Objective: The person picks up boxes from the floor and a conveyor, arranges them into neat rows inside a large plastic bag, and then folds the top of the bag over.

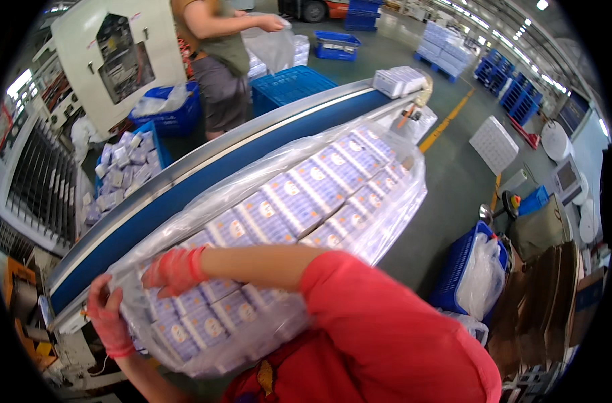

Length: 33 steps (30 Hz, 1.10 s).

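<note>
A long clear plastic bag (396,232) lies slantwise before me, filled with rows of white-and-lilac wrapped packs (265,213). Both my hands wear pink fingerless gloves and are at the bag's near left end. My left hand (110,319) curls its fingers at the outer edge of the film, with the thumb apart from them. My right arm reaches across the packs. At its end my right hand (175,272) is closed at the film over the nearest packs; its fingertips are partly hidden and slightly blurred.
Beyond the bag runs a blue conveyor belt (222,164) with a metal rail; white packs (398,82) sit at its far end. A blue crate of loose packs (163,151) stands behind it, near a co-worker (218,60) handling a plastic bag. At right are a blue basket (453,275) and stacked cardboard (537,312).
</note>
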Each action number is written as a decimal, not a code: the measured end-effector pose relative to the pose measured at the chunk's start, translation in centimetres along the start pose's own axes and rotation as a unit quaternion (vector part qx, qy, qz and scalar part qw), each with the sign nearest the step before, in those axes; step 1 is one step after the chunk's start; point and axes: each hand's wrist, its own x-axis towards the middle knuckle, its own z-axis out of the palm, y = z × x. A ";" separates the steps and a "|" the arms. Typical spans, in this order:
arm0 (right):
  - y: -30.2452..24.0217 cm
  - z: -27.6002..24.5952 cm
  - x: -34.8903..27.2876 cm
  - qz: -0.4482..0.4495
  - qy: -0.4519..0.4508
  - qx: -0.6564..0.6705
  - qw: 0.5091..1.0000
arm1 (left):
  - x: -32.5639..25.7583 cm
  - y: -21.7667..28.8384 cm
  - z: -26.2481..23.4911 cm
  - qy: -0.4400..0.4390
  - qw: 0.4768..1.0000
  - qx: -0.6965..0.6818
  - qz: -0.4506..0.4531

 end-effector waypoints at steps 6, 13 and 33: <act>4.0 -24.0 -25.9 0.450 0.287 -0.206 0.820 | -3.1 -4.1 -3.8 -0.056 0.985 0.110 -0.119; 9.1 -23.5 -42.8 0.574 0.126 0.112 0.801 | 1.1 12.9 23.8 -0.249 0.940 0.180 0.150; -2.0 -28.4 -45.9 0.272 0.479 0.259 0.793 | -5.3 17.4 47.3 -0.387 0.808 0.343 0.282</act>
